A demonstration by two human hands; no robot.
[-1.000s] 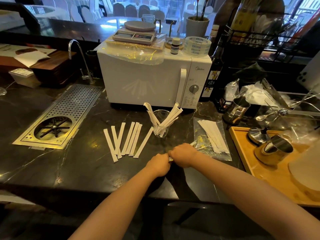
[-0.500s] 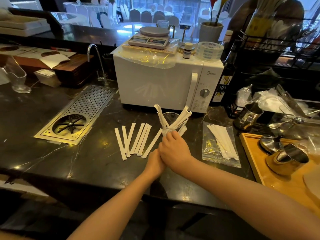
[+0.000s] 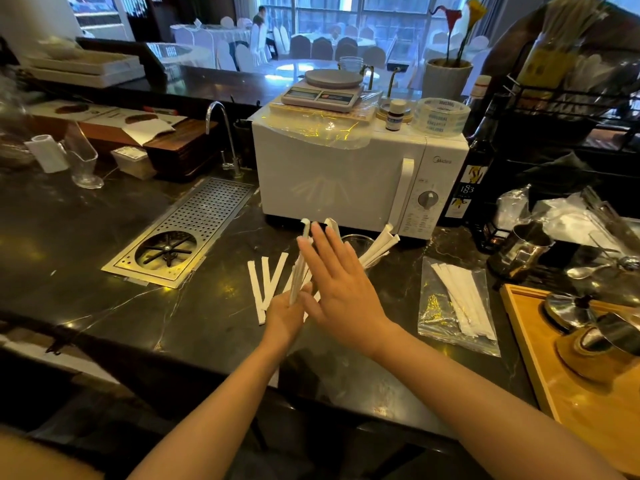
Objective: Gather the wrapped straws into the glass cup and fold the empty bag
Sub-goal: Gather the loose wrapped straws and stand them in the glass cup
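Observation:
My left hand (image 3: 284, 315) is shut on a bundle of white wrapped straws (image 3: 300, 265) that stands upright in front of the glass cup (image 3: 360, 240). My right hand (image 3: 341, 289) is flat with its fingers spread, and its palm leans against the bundle's right side. The cup is mostly hidden behind that hand; several wrapped straws (image 3: 379, 244) lean out of it to the right. More wrapped straws (image 3: 265, 285) lie loose on the dark counter to the left. A clear plastic bag (image 3: 431, 306) lies flat to the right with several straws (image 3: 462, 299) still inside.
A white microwave (image 3: 346, 181) stands right behind the cup. A metal drain grate (image 3: 183, 237) is set into the counter at left. A wooden tray (image 3: 540, 362) with metal pitchers sits at right, a metal jug (image 3: 519, 251) and a dark bottle (image 3: 467, 188) beyond it.
Both hands moved from the counter's front edge up toward the cup. The left hand now holds a bundle of straws upright, and the right hand has opened flat against it.

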